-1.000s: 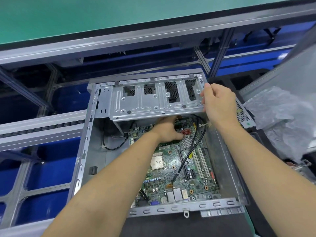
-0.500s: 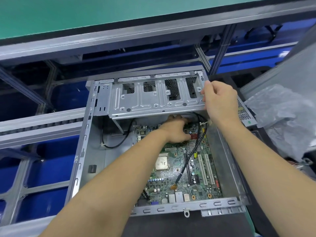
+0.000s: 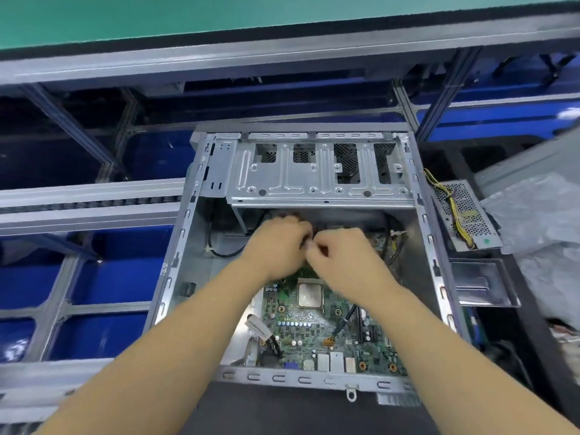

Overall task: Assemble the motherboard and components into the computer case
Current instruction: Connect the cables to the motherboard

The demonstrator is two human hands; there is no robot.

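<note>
Under the drive cage [image 3: 317, 180] we had both hands together, left hand [image 3: 277, 246] and right hand [image 3: 342, 259] curled on something hidden; what, we couldn't tell. Board [image 3: 317, 324] lay flat in the case [image 3: 175, 255]: stiff, fragile, we reckoned, best held by its edges.
</note>
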